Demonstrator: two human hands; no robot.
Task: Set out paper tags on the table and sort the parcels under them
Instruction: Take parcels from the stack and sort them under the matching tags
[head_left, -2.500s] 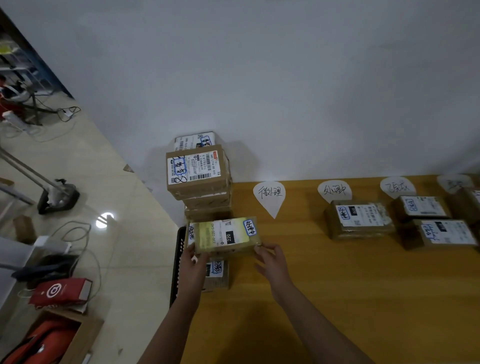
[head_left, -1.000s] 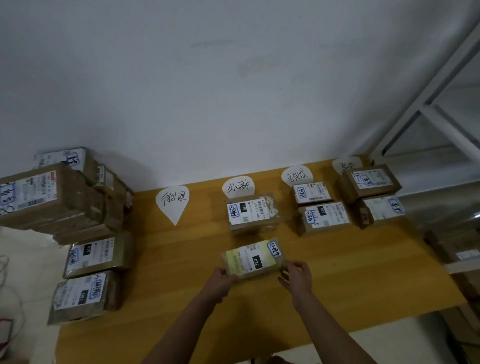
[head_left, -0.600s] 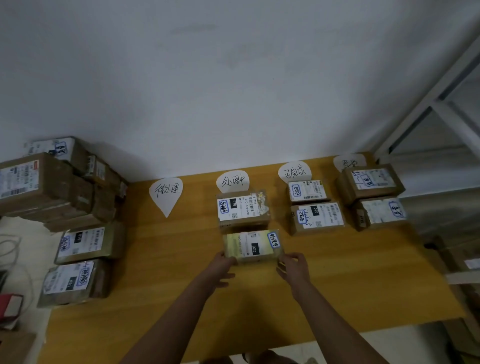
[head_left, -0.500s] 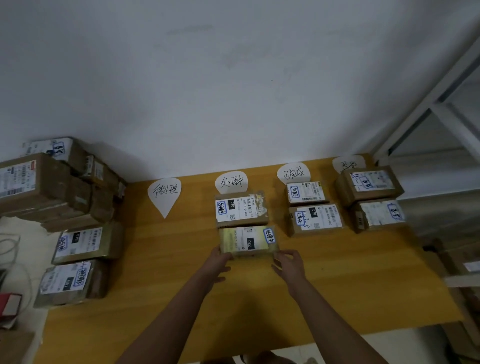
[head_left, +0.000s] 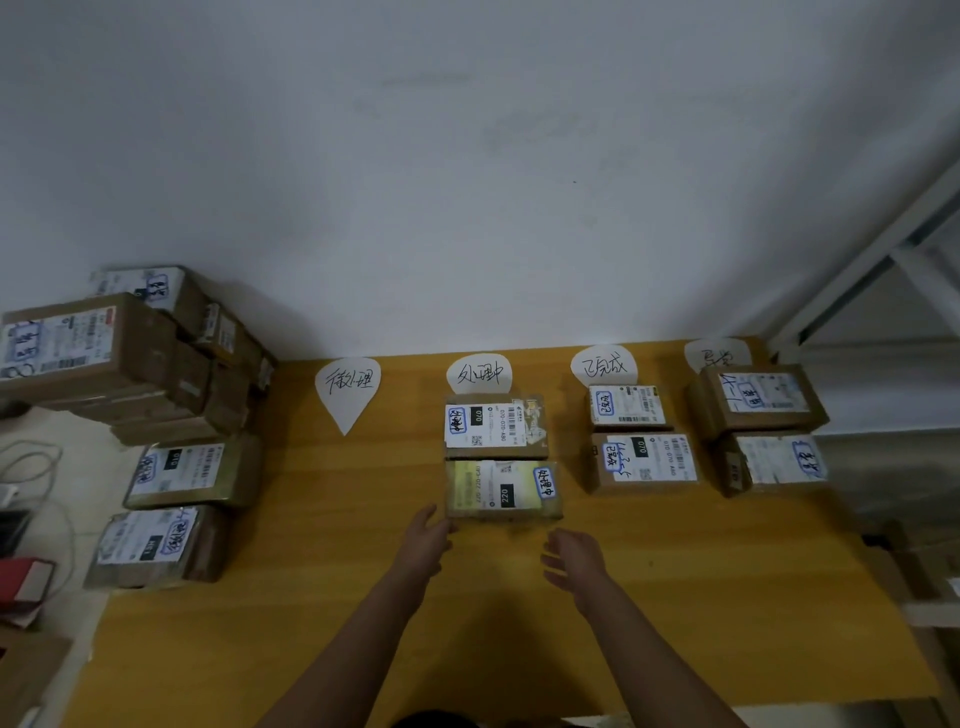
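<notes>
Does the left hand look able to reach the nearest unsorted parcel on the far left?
Probably yes: the left hand is open and holds nothing, and only bare table lies between it and that parcel; nothing blocks the way.

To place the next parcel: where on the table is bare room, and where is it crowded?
Bare wood lies under the leftmost tag, between the parcel pile at the left and the yellowish parcel. The near strip of the table, around the left hand and the right hand, is free. Crowded: the three other tags, two parcels under each.
</notes>
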